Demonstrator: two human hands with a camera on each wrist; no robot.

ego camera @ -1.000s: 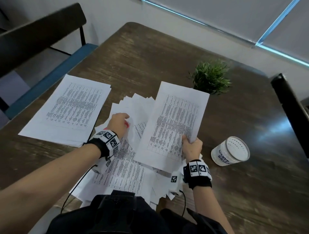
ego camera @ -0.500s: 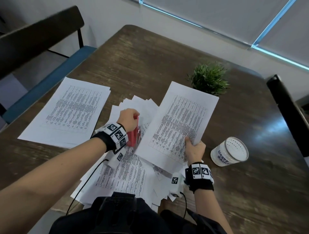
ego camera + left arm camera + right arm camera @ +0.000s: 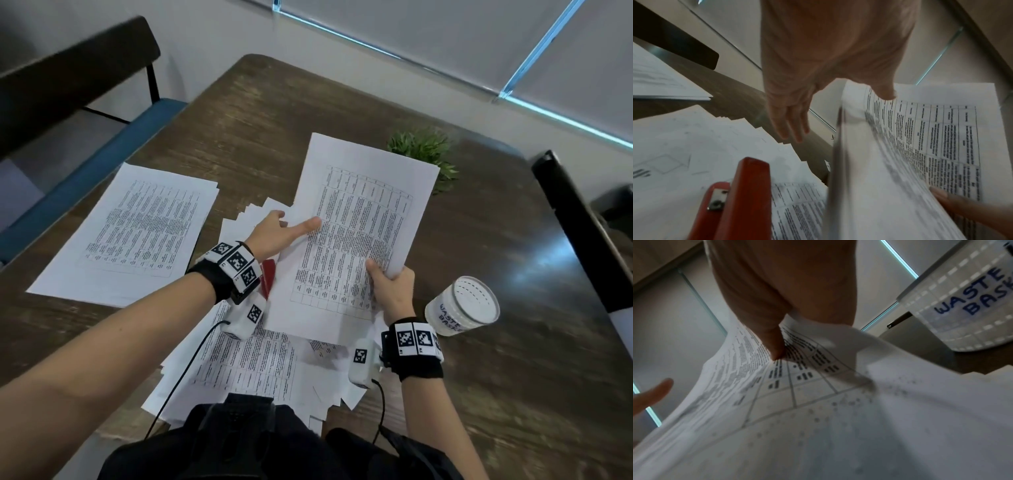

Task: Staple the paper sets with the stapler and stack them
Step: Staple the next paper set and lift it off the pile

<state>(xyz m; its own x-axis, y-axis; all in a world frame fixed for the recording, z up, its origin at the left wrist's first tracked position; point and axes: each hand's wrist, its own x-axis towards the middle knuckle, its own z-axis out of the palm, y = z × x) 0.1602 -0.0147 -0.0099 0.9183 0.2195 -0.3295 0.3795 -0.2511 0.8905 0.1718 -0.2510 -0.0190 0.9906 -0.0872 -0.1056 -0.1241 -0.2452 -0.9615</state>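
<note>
Here, right hand [image 3: 394, 289] gripping paper set [image 3: 359, 236], left hand [image 3: 274, 236] spread, thumb touching it.

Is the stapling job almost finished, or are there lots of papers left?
Not nearly. Done: a neat pile of printed sheets lies on the dark wooden table. In hand: the right hand grips one printed paper set, the left hand touches its edge, and the red stapler lies free below. Left: a messy heap of loose sheets, which looks like a lot.
</note>
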